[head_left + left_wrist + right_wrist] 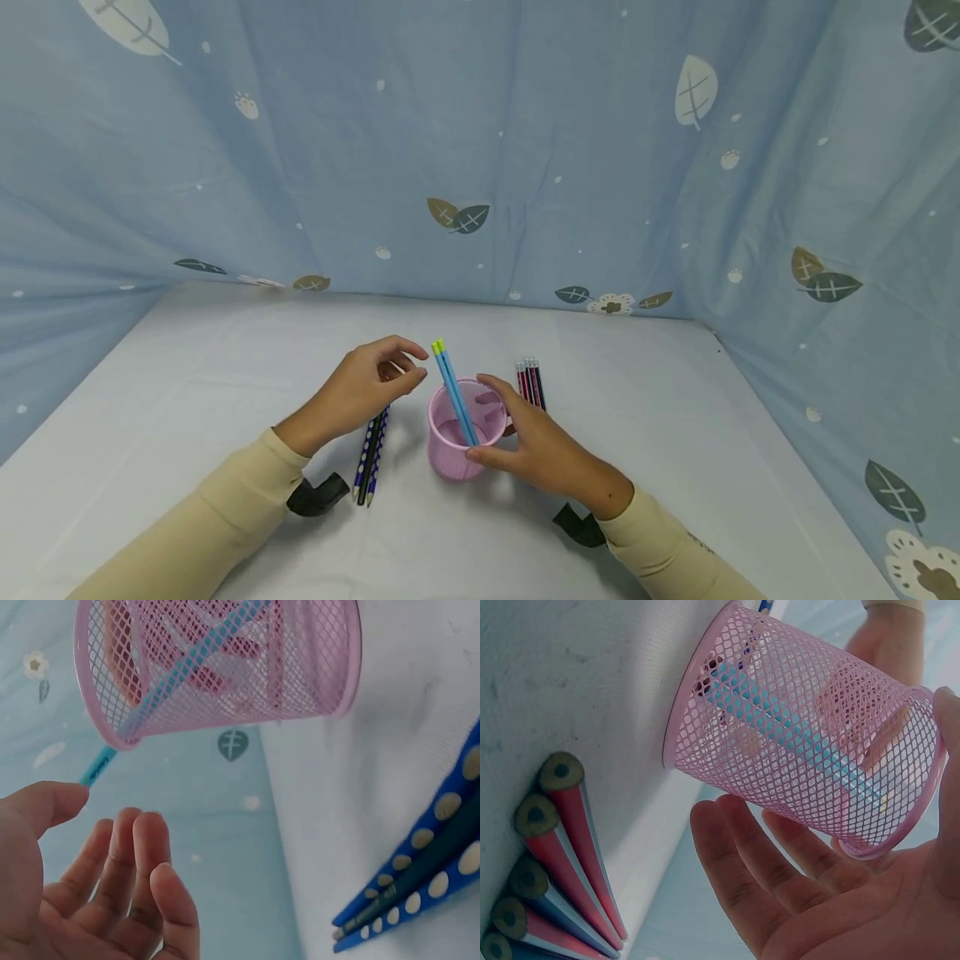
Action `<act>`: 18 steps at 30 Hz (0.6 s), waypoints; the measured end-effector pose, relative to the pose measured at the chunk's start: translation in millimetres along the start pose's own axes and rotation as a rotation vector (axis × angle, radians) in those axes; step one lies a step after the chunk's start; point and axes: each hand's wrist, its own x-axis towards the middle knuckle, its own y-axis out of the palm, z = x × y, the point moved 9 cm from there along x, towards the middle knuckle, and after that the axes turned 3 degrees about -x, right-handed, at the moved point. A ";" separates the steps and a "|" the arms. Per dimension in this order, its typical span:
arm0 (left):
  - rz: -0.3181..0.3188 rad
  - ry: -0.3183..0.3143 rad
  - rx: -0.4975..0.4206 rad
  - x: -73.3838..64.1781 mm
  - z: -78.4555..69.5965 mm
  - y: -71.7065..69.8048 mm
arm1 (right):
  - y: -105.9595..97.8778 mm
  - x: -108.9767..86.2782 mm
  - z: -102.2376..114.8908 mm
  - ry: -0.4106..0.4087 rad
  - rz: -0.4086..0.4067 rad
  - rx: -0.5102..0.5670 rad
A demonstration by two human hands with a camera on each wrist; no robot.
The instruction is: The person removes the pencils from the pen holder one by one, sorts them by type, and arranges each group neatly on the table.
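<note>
A pink mesh pen cup [452, 467] stands on the white table, two light-blue pencils with yellow-green ends [453, 385] leaning inside it. My right hand [551, 450] holds the cup from the right, thumb at the near rim and fingers round the far side. To the left of the pencils' upper ends, my left hand [366, 382] is raised with loosely bent fingers and nothing in its grasp. The left wrist view shows its thumb overlapping the end of a blue pencil [99, 766] that sticks out of the cup.
Left of the cup lie blue dotted pencils [363, 460] with a dark one between them. Several red and dark striped pencils [531, 382] lie to its right, partly behind my right hand. A blue leaf-print curtain [480, 150] borders the table at the back and sides.
</note>
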 end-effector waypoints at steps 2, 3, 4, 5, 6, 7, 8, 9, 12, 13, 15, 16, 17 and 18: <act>0.004 0.003 -0.003 0.6 -1.1 2.3 | 0.4 0.0 -0.4 0.001 0.003 0.000; 0.007 0.005 -0.005 1.0 -1.4 3.6 | 0.5 0.0 -0.6 0.001 0.003 0.000; 0.008 0.008 -0.007 1.6 -1.8 4.7 | 0.4 0.1 -0.7 0.001 0.002 -0.001; 0.010 0.007 -0.012 2.1 -2.3 5.9 | 0.4 0.2 -0.8 0.000 0.003 -0.002; 0.012 0.006 -0.015 2.6 -2.6 7.0 | 0.5 0.2 -0.8 -0.001 0.004 -0.003; 0.013 0.008 -0.018 3.3 -3.1 7.9 | 0.5 0.2 -0.7 -0.003 0.004 -0.002; 0.015 0.009 -0.022 4.0 -3.7 8.7 | 0.5 0.2 -0.7 -0.004 0.005 0.000; 0.014 0.009 -0.025 4.8 -4.4 9.3 | 0.6 0.2 -0.6 -0.004 0.006 0.002; 0.011 0.003 -0.028 7.2 -6.1 10.6 | 0.7 0.1 -0.4 -0.004 0.009 0.006; 0.011 -0.001 -0.028 7.9 -6.4 11.1 | 0.6 0.1 -0.3 -0.005 0.009 0.006; 0.016 -0.006 -0.031 9.0 -7.2 12.5 | 0.2 0.2 -0.1 -0.007 0.007 0.004; 0.019 -0.011 -0.031 9.3 -7.4 13.1 | 0.0 0.3 0.1 -0.009 0.006 0.002; 0.023 -0.014 -0.032 9.5 -7.5 13.8 | -0.2 0.6 0.2 -0.013 0.004 -0.001; 0.026 -0.018 -0.032 9.4 -7.5 14.4 | -0.5 0.6 0.5 -0.017 0.003 -0.001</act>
